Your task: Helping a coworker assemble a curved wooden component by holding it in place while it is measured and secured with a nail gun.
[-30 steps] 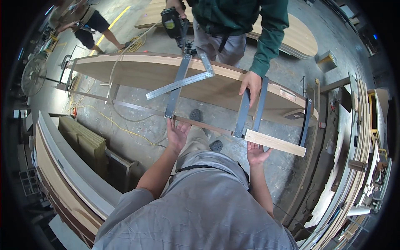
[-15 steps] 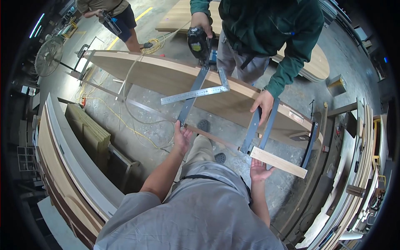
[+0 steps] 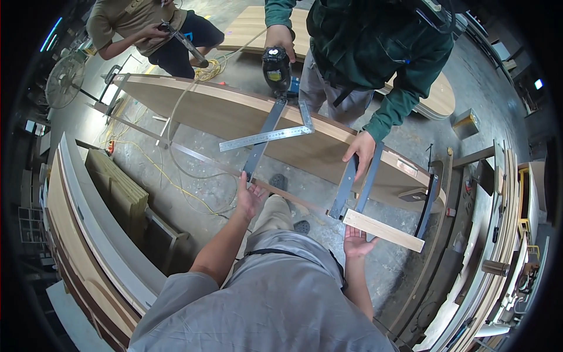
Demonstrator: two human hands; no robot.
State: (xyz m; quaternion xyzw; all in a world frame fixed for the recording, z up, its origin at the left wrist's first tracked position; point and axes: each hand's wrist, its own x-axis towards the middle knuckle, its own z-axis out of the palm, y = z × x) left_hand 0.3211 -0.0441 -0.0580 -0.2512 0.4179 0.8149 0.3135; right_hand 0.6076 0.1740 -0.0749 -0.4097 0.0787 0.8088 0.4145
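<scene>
My left hand [image 3: 251, 198] is at the near end of a dark flat metal bar [image 3: 265, 141], its thumb against the bar's end and its fingers curled below. My right hand [image 3: 356, 242] is palm up, its straight fingers under a pale wood strip [image 3: 384, 229]; its thumb points away. Beside that strip are two more dark bars [image 3: 343, 188]. An L-shaped steel square [image 3: 267, 138] crosses the left bar. A co-worker in green holds a black power tool [image 3: 277, 71] over that bar's far end; their other hand [image 3: 361, 154] rests on the right-hand bars.
A long curved wood panel [image 3: 223, 114] stands on edge between me and the co-worker. Another person holds a slim tool [image 3: 186, 42] at the upper left. A hose [image 3: 170, 126] and yellow cord [image 3: 186, 189] trail there. Stacked boards [image 3: 108, 190] stand left, a bench [image 3: 469, 258] right.
The person at the upper left has come further into view, with the tool now angled downward. My hands and the co-worker's power tool keep their places on the bars while the view shifts slightly.
</scene>
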